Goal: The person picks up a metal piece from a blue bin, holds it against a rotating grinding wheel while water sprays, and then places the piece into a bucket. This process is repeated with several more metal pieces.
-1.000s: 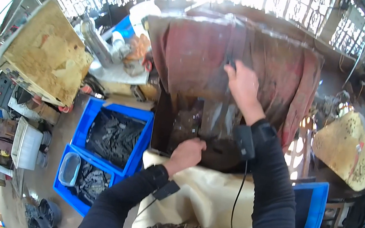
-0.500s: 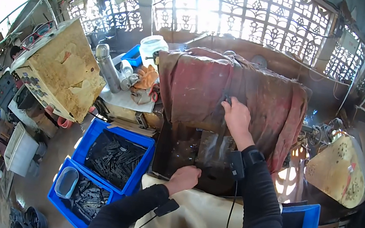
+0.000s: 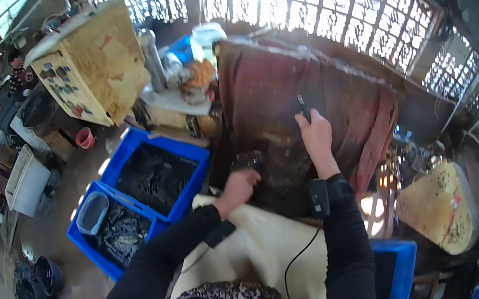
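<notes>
My right hand [image 3: 318, 136] is closed on a short, narrow dark piece [image 3: 303, 104] that looks like metal, pinched at the fingertips and pointing up and left. It is held in front of a stained reddish-brown cloth [image 3: 270, 82] draped over a box-like frame. Lower and to the left, my left hand [image 3: 239, 186] is blurred, its fingers curled. A dark shape [image 3: 247, 160] is just beyond its fingers; I cannot make out what it is or whether the hand grips it. Dark space under the cloth hides what is inside.
Two blue crates [image 3: 203, 172] with dark flat pieces stand at left, a clear tub [image 3: 93, 212] in the nearer one. Another blue crate [image 3: 404, 285] is at right. A rusty cream cabinet [image 3: 102, 63] stands far left, a drilled cream block [image 3: 439, 205] at right. Cream sheeting [image 3: 275, 238] covers my lap.
My left hand has moved up and away from my lap, toward the dark opening. My right hand has shifted little, and the piece in it shows more plainly. The view has tilted slightly.
</notes>
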`<state>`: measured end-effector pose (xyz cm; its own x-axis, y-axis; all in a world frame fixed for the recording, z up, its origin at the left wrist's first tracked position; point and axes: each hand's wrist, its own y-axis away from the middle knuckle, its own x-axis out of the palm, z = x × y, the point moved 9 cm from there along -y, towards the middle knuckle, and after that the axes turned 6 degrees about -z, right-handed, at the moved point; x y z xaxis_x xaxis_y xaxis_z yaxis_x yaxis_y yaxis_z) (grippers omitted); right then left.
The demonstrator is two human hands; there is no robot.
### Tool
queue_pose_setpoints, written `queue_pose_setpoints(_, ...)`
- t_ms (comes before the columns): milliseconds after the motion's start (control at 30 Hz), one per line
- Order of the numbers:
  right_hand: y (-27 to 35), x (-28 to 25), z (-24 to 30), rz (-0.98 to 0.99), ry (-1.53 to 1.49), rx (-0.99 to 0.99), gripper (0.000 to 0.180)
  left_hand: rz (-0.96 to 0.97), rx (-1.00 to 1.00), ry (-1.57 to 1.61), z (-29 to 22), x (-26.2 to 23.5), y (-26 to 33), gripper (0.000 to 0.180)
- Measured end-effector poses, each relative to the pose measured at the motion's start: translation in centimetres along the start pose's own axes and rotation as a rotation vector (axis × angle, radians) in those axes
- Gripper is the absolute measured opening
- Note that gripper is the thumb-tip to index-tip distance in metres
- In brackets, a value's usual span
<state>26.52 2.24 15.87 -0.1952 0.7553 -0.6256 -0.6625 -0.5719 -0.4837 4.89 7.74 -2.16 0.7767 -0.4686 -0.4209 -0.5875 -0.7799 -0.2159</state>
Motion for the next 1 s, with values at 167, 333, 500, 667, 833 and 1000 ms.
queue_pose_setpoints(167,10.2,-4.6,2.6,-0.007,-0.297,-0.163,0.025,-0.170,0.231,-0.078,-2.4,-4.2,-2.9,0.031)
queue_pose_setpoints(333,20.4,-5.9,2.4,0.179,-0.288,-0.162,0.027,-0.055,0.456,-0.538,-4.2,-1.2,-3.3,0.028)
queue_pose_setpoints(500,26.1,-5.5,1.5,0.338,-0.200,-0.243,0.031,0.195,0.335,-0.686,-2.3,2.1,-2.9,0.021)
queue_pose_setpoints(667,28.1,-5.1,0.7,0.495,-0.181,-0.261,0.031,0.289,0.507,-0.761,-2.4,4.0,-3.0,0.014)
queue_pose_setpoints(833,28.6,-4.3,0.2,0.544,-0.134,-0.303,0.031,0.435,0.404,-0.894,1.5,6.3,-3.9,0.016)
queue_pose_setpoints(1000,27.5,-2.5,-2.6,0.558,-0.455,-0.085,0.032,0.480,0.445,-0.833,2.5,7.4,-4.4,0.019)
